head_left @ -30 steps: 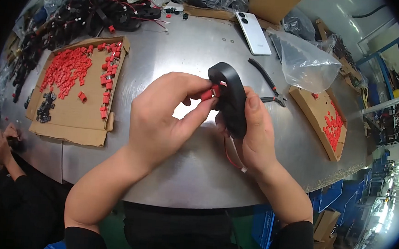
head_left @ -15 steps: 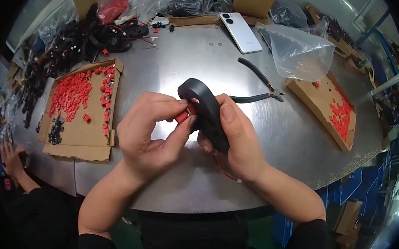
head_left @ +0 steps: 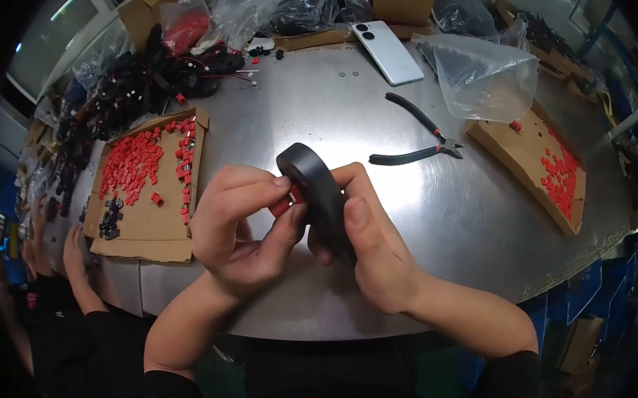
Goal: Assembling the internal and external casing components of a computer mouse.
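My right hand (head_left: 382, 251) grips a black plastic part with a thick rounded ring end (head_left: 308, 170), holding it upright above the table. Between the thumb and forefinger of my left hand (head_left: 247, 227) is a small red plastic piece (head_left: 280, 206), pressed against the left side of the black part. Fingers hide where the two meet, so I cannot tell how far the red piece sits in. Beyond my hands lie diagonal cutters (head_left: 416, 135) with dark handles, spread apart on the metal table.
On the left, a cardboard tray (head_left: 142, 246) holds red pieces and small black parts. Another cardboard tray (head_left: 517, 168) of red pieces stands right, beside a plastic bag (head_left: 482, 81). A white phone (head_left: 392, 52) lies at the back. Wired black parts (head_left: 127, 86) heap far left, near a co-worker's hand (head_left: 78, 260).
The view has shifted, so the table and trays sit further right. The black part has turned slightly in my right hand. A co-worker's arm shows more at the left.
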{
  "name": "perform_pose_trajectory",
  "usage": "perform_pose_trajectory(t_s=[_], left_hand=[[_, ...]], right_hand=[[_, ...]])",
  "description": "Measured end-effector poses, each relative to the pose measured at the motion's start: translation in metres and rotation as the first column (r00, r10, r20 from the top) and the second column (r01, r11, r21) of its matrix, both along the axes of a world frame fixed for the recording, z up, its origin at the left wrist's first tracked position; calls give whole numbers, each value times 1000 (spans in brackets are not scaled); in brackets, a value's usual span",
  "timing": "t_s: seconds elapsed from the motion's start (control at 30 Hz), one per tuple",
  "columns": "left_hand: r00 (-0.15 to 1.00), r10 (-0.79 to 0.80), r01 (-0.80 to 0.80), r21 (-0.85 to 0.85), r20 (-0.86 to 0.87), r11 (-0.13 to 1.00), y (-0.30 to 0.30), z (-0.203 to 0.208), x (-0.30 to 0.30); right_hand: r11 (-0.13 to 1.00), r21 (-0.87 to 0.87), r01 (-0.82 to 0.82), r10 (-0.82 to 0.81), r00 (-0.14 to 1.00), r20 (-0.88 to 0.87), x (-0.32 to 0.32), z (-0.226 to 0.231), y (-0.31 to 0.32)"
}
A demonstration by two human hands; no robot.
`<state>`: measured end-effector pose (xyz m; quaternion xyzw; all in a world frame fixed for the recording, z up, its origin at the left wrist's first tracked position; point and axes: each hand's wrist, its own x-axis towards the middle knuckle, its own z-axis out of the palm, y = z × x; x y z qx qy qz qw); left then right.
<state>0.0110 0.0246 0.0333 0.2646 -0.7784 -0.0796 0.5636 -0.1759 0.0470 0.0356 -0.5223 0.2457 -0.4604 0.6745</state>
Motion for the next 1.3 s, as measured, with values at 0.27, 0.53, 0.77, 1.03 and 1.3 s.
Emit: perform_pose_trajectory(t_s=[0.27, 0.53, 0.77, 1.03, 1.3], left_hand=[[943, -165, 219, 166, -288, 962, -3, -12, 3], [982, -71, 102, 169, -176, 980, 2, 0, -7], [995, 10, 4, 145, -99, 989, 4, 8, -4], [919, -139, 263, 311, -368, 913, 7, -4, -1], [763, -136, 538, 504, -632, 676, 0, -4, 8]], right_hand=[[997, -72, 23, -17, 997, 81, 1, 7, 8], [997, 31, -67, 68, 998, -13, -12, 15, -2], [992, 107, -71, 65, 996, 56, -8, 13, -2], [998, -63, 19, -28, 990, -136, -11, 7, -4], [721, -669, 179, -418, 883, -214, -12, 4, -3]])
